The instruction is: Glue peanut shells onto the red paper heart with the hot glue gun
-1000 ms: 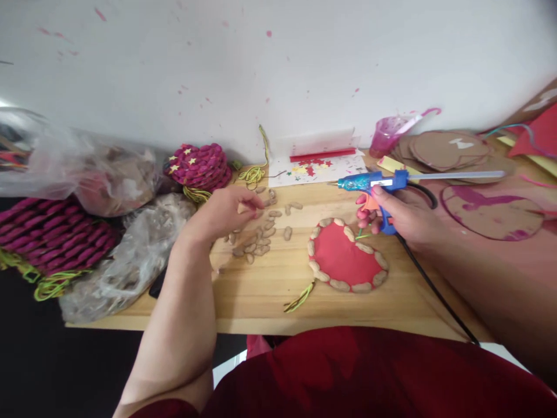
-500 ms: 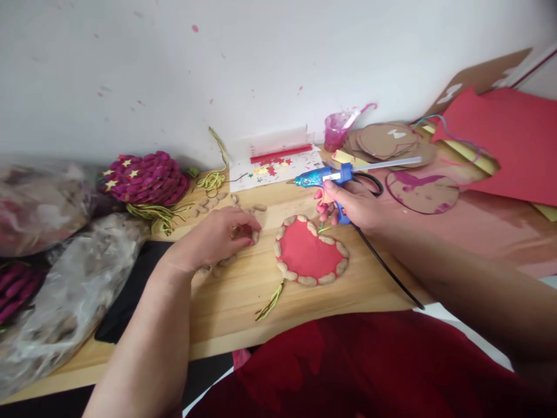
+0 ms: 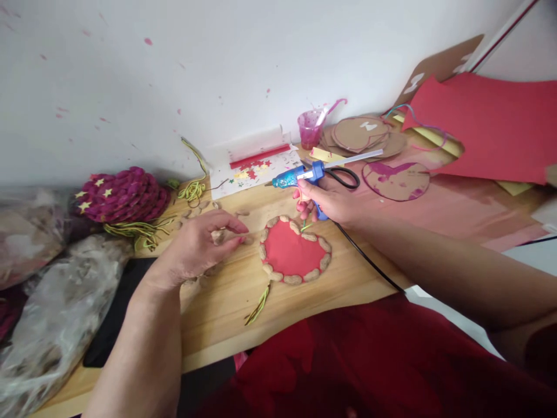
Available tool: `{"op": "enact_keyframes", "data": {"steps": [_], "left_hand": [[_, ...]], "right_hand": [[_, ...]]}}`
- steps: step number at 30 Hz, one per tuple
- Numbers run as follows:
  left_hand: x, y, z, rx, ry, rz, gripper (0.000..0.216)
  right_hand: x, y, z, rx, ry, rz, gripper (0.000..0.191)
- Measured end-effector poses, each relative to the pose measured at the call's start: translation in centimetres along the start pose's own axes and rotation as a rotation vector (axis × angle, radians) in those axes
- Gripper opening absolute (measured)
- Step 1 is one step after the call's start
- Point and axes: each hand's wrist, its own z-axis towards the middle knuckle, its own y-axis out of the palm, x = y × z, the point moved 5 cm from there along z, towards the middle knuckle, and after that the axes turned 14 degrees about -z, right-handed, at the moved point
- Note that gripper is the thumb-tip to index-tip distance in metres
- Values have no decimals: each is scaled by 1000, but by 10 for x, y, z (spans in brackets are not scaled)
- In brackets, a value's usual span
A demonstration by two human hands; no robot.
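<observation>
A red heart (image 3: pixel 292 253) rimmed with peanut shells lies on the wooden tabletop (image 3: pixel 226 299). My right hand (image 3: pixel 327 200) grips a blue glue gun (image 3: pixel 304 174) just above the heart's upper edge, nozzle pointing left, a clear glue stick out the back. My left hand (image 3: pixel 198 245) rests on the scattered peanuts (image 3: pixel 217 235) left of the heart, fingers curled and pinching among them; whether a shell is between them I cannot make out. The gun's black cord (image 3: pixel 365 261) runs off the table's front edge.
A magenta woven piece with yellow stars (image 3: pixel 122 194) sits at the left by yellow-green yarn (image 3: pixel 194 188). Plastic bags (image 3: pixel 52 313) crowd the left edge. At the back are a star sticker sheet (image 3: pixel 255 171), a pink cup (image 3: pixel 310 128), cardboard discs (image 3: pixel 361 133), scissors (image 3: pixel 343 177) and red paper (image 3: pixel 487 125).
My view has swung right, so everything sits further left in frame. My left hand came down from the far peanuts to those beside the heart. The glue gun stayed above the heart.
</observation>
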Motion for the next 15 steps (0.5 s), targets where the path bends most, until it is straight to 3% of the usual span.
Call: {"op": "enact_keyframes", "data": {"steps": [4,9,15], "left_hand": [[11,-1,2,27,41,103,15],[9,9,4,-114,-9,235,12],[11,16,6,-135,-77,310,13]], "right_hand": [[-1,0,-1,11,8,14,48],[-7,0,-4,34,27,-5,48],[-8,0,-4,25,17,-18,46]]}}
